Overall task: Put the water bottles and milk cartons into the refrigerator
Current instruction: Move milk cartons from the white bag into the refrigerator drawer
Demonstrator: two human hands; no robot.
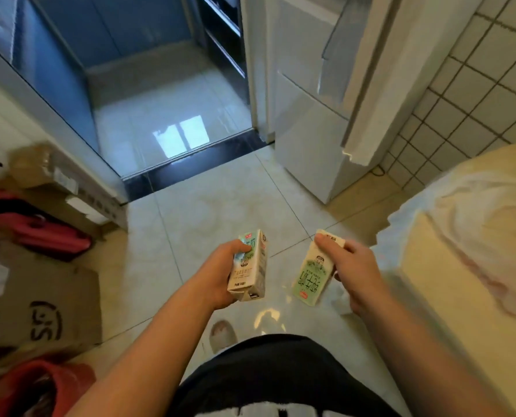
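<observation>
We hold one milk carton [248, 266] in our left hand [220, 273], low in the middle of the frame. The fingers curl round its side and the thumb lies on its front. It stands almost straight up.

Just to the right, a second milk carton [311, 276] hangs from our right hand [354, 273]. That hand pinches it near its upper end, with the thumb on top. This carton leans, and its print looks upside down. The two cartons are near each other but do not touch. Both are up in the air over the shiny floor [214, 200].

The refrigerator [308, 136] stands in the upper right of the frame, well apart from the cartons. Its upper door [371, 85] is swung open. Beside it is a wall of white tiles [485, 85]. At the right edge is a tabletop [449, 266] with a pale cloth on it. At the left we see a cardboard box [43, 299] and a red thing [52, 234].
</observation>
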